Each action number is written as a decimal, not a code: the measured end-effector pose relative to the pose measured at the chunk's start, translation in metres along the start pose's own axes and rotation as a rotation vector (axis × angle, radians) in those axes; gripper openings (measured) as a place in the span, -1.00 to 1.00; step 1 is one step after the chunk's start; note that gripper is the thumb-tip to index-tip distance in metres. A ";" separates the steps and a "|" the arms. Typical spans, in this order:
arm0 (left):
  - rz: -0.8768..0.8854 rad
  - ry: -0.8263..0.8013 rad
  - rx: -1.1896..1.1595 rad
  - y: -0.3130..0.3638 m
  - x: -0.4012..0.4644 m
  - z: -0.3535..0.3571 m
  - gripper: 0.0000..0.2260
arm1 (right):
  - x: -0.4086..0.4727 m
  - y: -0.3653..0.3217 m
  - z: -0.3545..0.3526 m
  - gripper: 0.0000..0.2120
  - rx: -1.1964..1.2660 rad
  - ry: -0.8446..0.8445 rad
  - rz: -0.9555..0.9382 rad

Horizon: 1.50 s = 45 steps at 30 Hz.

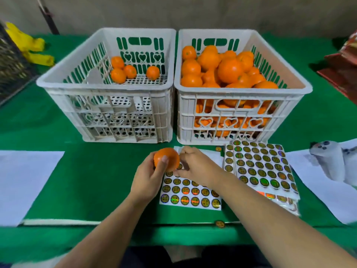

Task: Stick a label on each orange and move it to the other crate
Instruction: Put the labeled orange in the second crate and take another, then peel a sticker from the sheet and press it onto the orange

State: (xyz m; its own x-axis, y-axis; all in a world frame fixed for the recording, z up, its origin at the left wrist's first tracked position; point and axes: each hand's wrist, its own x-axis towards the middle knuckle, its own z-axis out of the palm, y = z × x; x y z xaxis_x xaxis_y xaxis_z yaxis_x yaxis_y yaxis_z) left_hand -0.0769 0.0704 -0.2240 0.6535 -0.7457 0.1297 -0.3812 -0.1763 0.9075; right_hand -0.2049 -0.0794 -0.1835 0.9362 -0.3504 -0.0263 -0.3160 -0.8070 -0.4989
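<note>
My left hand (149,177) grips an orange (168,158) just above the green table, in front of the two white crates. My right hand (195,164) is beside the orange with curled fingers, its fingertips down at the top of a label sheet (190,196); whether they pinch a label is hidden. The left crate (108,88) holds several oranges at its back. The right crate (241,91) is piled full of oranges.
A stack of label sheets (260,167) lies right of my right hand. Loose labels lie near the right crate (218,148) and at the table's front edge (220,223). White paper lies at the left (25,180) and right (326,190); a white soft object (332,159) is far right.
</note>
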 end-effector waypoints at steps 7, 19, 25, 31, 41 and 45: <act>0.056 -0.034 0.192 0.004 -0.003 0.001 -0.46 | 0.002 0.006 -0.002 -0.83 -0.084 -0.020 -0.016; 0.117 -0.104 0.293 0.004 -0.001 0.001 -0.42 | 0.013 0.025 -0.020 -0.82 0.363 -0.128 0.191; 0.144 -0.115 0.308 0.005 -0.002 0.001 -0.47 | 0.023 0.026 -0.020 -0.89 0.585 -0.035 0.386; 0.146 -0.106 0.298 0.006 -0.002 0.001 -0.47 | 0.009 0.032 -0.019 -0.86 0.277 -0.084 0.170; 0.143 -0.101 0.278 0.008 -0.003 0.001 -0.48 | 0.005 0.028 -0.020 -0.81 0.203 0.011 0.067; 0.150 -0.097 0.283 0.007 -0.002 0.001 -0.49 | 0.001 0.029 -0.023 -0.89 0.156 -0.132 -0.024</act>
State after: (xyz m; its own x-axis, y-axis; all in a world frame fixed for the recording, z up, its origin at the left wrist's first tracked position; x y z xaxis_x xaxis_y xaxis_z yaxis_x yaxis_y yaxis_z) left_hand -0.0816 0.0706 -0.2185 0.5164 -0.8322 0.2019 -0.6435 -0.2214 0.7327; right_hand -0.2167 -0.1138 -0.1779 0.9584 -0.2586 -0.1208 -0.2755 -0.7270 -0.6289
